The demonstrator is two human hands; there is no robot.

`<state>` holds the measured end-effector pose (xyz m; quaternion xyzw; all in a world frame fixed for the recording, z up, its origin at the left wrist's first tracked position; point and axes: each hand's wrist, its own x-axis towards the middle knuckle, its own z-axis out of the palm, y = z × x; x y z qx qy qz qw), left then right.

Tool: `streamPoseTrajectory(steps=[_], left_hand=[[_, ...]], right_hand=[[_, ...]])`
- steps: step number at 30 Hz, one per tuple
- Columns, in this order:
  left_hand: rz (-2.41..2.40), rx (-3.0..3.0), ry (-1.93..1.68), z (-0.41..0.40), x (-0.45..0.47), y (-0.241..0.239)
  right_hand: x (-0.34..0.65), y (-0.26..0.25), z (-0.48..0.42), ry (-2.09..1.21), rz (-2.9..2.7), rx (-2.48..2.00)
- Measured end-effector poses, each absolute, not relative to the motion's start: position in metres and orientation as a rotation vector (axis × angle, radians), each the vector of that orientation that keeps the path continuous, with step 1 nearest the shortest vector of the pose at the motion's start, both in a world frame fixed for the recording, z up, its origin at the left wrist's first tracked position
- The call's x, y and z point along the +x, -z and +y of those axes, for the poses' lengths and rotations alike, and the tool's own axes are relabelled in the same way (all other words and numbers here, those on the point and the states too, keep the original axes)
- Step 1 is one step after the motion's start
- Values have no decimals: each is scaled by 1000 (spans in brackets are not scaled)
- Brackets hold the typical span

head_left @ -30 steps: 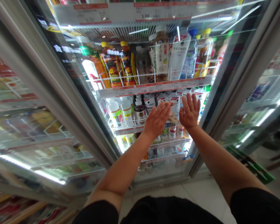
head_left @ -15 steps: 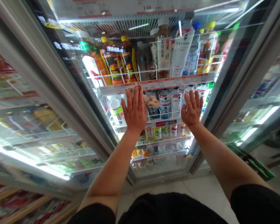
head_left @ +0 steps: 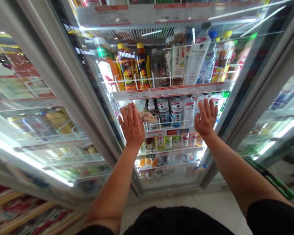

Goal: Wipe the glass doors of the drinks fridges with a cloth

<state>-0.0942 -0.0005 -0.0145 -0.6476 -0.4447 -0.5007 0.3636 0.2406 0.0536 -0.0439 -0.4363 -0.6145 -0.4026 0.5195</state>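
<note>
The left hand point(head_left: 131, 125) is being seen further to the left on the glass door point(head_left: 161, 137) than half a second ago, when it was spread near the middle of the pane; a crumpled cloth point(head_left: 147, 116) is being pressed flat beneath its fingers, with the loose end showing just to the right of the hand. The right hand point(head_left: 206, 118) is being held in much the same spot as before, open and flat against the right part of the same door, grasping nothing. Behind the glass, a wire shelf point(head_left: 170, 90) with a strip of price labels is being shown above both hands, with tall bottles standing on it, among them two dark tea bottles with yellow caps point(head_left: 133, 67) and a white bottle point(head_left: 198, 58). Just between the hands, a row of small white-capped bottles point(head_left: 177, 109) is being displayed on the shelf below, and lower racks with small cans and cups are being glimpsed under the wrists. A second cooler door point(head_left: 39, 124), blurred by reflections, is being caught at the left, and pale floor tiles point(head_left: 210, 202) are showing beyond the forearms.
</note>
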Motion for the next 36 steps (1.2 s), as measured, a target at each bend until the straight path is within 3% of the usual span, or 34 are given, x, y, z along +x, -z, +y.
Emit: streamPoseTrajectory(steps=[9,16,22,29,36], left_hand=[[-1223,-1558,1382,1,-132,20],[-1459,-1541,1487,-7,-136,107],[-1322,-1506,1477,-5,-151,64],[-1306,-1478,1455,-6,-137,90],[-1294,-1525,1482,-3,-123,-5]], right_hand=[[241,42,52,1004,-1461,-980],[240,42,52,1015,-1467,-1006],[240,43,51,1045,-1448,-1051],[240,43,52,1019,-1470,-1098],[238,42,51,1016,-1458,-1091]])
